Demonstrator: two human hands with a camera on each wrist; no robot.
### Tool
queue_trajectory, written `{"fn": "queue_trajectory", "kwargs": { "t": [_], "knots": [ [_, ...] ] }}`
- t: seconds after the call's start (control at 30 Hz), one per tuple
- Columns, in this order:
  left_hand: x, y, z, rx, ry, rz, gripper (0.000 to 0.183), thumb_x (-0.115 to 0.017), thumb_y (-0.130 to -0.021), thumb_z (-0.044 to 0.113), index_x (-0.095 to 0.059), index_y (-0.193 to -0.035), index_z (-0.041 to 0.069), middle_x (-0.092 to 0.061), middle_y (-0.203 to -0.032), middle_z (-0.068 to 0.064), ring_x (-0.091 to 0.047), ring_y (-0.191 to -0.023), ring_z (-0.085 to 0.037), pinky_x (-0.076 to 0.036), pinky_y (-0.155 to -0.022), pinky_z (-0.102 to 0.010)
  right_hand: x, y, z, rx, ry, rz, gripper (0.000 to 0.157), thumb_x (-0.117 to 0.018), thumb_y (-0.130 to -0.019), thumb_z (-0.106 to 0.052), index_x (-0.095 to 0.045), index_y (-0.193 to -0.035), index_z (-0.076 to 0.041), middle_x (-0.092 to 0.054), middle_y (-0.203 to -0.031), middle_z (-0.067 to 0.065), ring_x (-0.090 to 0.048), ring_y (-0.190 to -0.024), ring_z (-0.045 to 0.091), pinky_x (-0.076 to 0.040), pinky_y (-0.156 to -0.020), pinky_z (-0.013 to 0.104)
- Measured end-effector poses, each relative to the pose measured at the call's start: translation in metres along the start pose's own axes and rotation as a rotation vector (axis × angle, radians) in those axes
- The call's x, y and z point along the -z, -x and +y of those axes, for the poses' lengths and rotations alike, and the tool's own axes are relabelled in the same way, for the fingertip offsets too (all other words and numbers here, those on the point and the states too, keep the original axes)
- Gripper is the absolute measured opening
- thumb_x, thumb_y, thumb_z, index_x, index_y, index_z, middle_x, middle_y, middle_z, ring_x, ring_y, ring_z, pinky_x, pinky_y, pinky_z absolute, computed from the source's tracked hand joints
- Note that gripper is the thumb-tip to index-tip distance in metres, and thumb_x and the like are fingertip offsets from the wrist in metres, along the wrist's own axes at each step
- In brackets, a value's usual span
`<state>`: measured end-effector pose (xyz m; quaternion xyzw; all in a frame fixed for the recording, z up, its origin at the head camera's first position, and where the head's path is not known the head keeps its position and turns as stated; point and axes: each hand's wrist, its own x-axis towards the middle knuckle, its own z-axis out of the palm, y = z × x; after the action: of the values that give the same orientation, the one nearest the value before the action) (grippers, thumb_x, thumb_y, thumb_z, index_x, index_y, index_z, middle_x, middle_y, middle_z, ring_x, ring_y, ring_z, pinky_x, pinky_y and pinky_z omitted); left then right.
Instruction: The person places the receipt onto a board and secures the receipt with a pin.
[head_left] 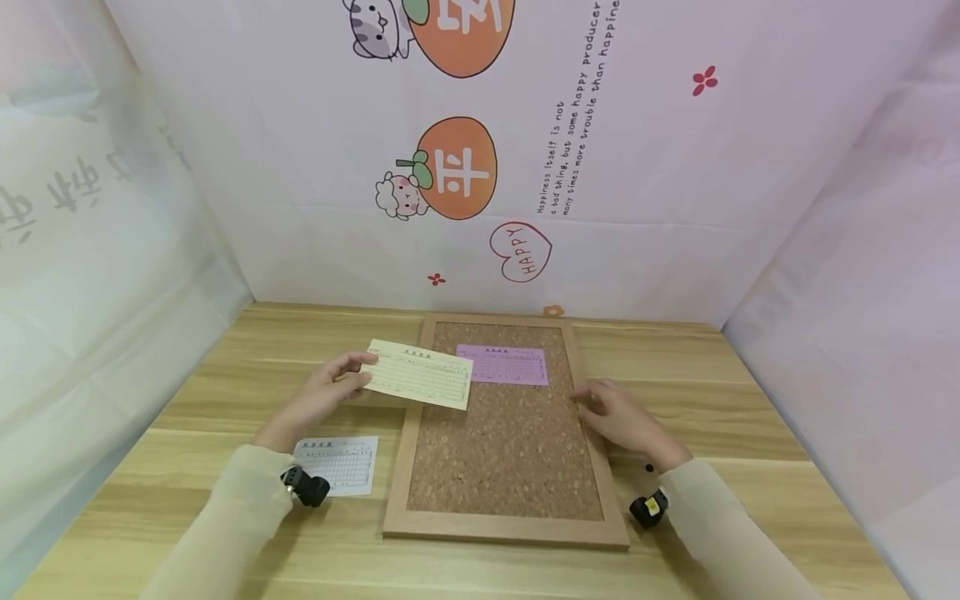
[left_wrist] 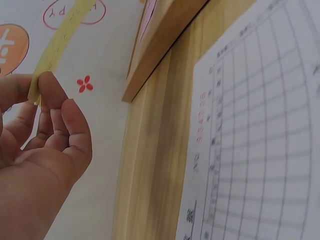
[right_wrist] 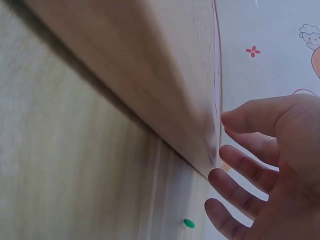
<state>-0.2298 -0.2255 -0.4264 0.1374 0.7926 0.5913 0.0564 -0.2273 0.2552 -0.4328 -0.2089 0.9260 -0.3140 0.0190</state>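
My left hand (head_left: 327, 389) pinches a pale yellow printed slip (head_left: 420, 375) by its left end, between thumb and fingers. The slip is raised over the left side of a wood-framed cork board (head_left: 502, 458) and overlaps a purple printed slip (head_left: 513, 367) lying on the cork. In the left wrist view the yellow slip (left_wrist: 57, 45) shows almost edge-on. My right hand (head_left: 618, 414) is at the board's right frame, fingers loosely bent. The right wrist view shows its thumb and index finger close together, with nothing visible between them.
A white printed form (head_left: 341, 475) with a grid lies on the wooden table left of the board, below my left wrist. A green pushpin (right_wrist: 188, 223) is on the table right of the board. Printed cloth walls (head_left: 637, 167) stand behind and at both sides.
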Motion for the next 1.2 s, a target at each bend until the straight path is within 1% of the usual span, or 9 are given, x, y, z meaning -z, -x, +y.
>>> {"fn": "queue_trajectory", "kwargs": {
  "t": [0.17, 0.27, 0.4, 0.53, 0.7, 0.77, 0.9, 1.03, 1.2],
  "knots": [
    [-0.013, -0.002, 0.003, 0.001, 0.027, -0.009, 0.039, -0.058, -0.103, 0.020, -0.052, -0.137, 0.002, -0.046, -0.125, -0.015, -0.054, -0.109, -0.024, -0.048, -0.097, -0.037, -0.002, -0.002, -0.006, 0.017, 0.013, 0.012, 0.027, -0.065, -0.098, -0.009, -0.065, -0.124, 0.000, -0.060, -0.118, 0.014, -0.058, -0.112, 0.036, -0.049, -0.093, 0.053],
    [-0.019, -0.004, 0.004, 0.000, 0.031, -0.013, 0.038, -0.058, -0.103, 0.020, -0.052, -0.137, 0.003, -0.046, -0.124, -0.015, -0.056, -0.108, -0.028, -0.047, -0.099, -0.043, -0.002, -0.004, -0.010, 0.028, 0.021, 0.024, 0.027, -0.066, -0.097, -0.008, -0.065, -0.123, 0.000, -0.062, -0.116, 0.014, -0.059, -0.111, 0.037, -0.049, -0.092, 0.055],
    [-0.027, -0.006, 0.005, -0.011, 0.031, -0.018, 0.038, -0.059, -0.103, 0.021, -0.053, -0.136, 0.003, -0.047, -0.123, -0.015, -0.056, -0.108, -0.030, -0.047, -0.099, -0.046, -0.002, -0.007, -0.016, 0.030, 0.029, 0.038, 0.030, -0.066, -0.096, -0.009, -0.064, -0.124, 0.000, -0.062, -0.117, 0.016, -0.058, -0.113, 0.040, -0.048, -0.091, 0.057],
    [-0.034, -0.008, 0.004, -0.004, 0.042, -0.028, 0.038, -0.058, -0.103, 0.022, -0.053, -0.136, 0.004, -0.046, -0.122, -0.015, -0.056, -0.107, -0.028, -0.046, -0.100, -0.045, -0.004, -0.010, -0.021, 0.036, -0.022, 0.022, 0.031, -0.065, -0.096, -0.009, -0.063, -0.126, 0.000, -0.062, -0.121, 0.018, -0.057, -0.114, 0.040, -0.049, -0.093, 0.055],
    [-0.043, -0.013, 0.004, 0.002, 0.061, -0.039, 0.037, -0.058, -0.104, 0.021, -0.052, -0.136, 0.004, -0.045, -0.121, -0.015, -0.055, -0.106, -0.025, -0.045, -0.101, -0.047, -0.007, -0.014, -0.030, 0.082, -0.120, -0.005, 0.029, -0.064, -0.097, -0.007, -0.064, -0.124, 0.002, -0.060, -0.124, 0.021, -0.058, -0.114, 0.042, -0.048, -0.095, 0.056],
    [-0.048, -0.014, 0.005, 0.000, 0.064, -0.040, 0.037, -0.058, -0.104, 0.021, -0.053, -0.136, 0.004, -0.045, -0.122, -0.015, -0.054, -0.108, -0.026, -0.045, -0.101, -0.048, -0.008, -0.016, -0.034, 0.088, -0.149, -0.012, 0.028, -0.063, -0.097, -0.006, -0.064, -0.124, 0.003, -0.059, -0.126, 0.022, -0.057, -0.115, 0.042, -0.048, -0.095, 0.057],
    [-0.055, -0.016, 0.007, -0.007, 0.075, -0.041, 0.036, -0.058, -0.104, 0.021, -0.053, -0.135, 0.005, -0.046, -0.124, -0.015, -0.053, -0.110, -0.026, -0.046, -0.100, -0.048, -0.011, -0.018, -0.041, 0.086, -0.205, -0.037, 0.027, -0.062, -0.099, -0.007, -0.063, -0.124, 0.004, -0.058, -0.127, 0.023, -0.057, -0.113, 0.041, -0.050, -0.092, 0.053],
    [-0.059, -0.016, 0.011, -0.015, 0.087, -0.051, 0.036, -0.057, -0.104, 0.020, -0.053, -0.136, 0.005, -0.046, -0.124, -0.014, -0.054, -0.110, -0.025, -0.046, -0.100, -0.048, -0.016, -0.020, -0.043, 0.104, -0.223, -0.052, 0.026, -0.060, -0.100, -0.008, -0.063, -0.123, 0.005, -0.060, -0.124, 0.022, -0.060, -0.108, 0.036, -0.052, -0.090, 0.049],
    [-0.064, -0.017, 0.014, -0.013, 0.100, -0.057, 0.035, -0.056, -0.104, 0.017, -0.052, -0.136, 0.004, -0.045, -0.122, -0.013, -0.054, -0.111, -0.026, -0.045, -0.101, -0.050, -0.020, -0.021, -0.048, 0.098, -0.240, -0.063, 0.026, -0.059, -0.102, -0.013, -0.063, -0.123, 0.002, -0.064, -0.122, 0.018, -0.061, -0.108, 0.033, -0.050, -0.092, 0.050]
  ]
}}
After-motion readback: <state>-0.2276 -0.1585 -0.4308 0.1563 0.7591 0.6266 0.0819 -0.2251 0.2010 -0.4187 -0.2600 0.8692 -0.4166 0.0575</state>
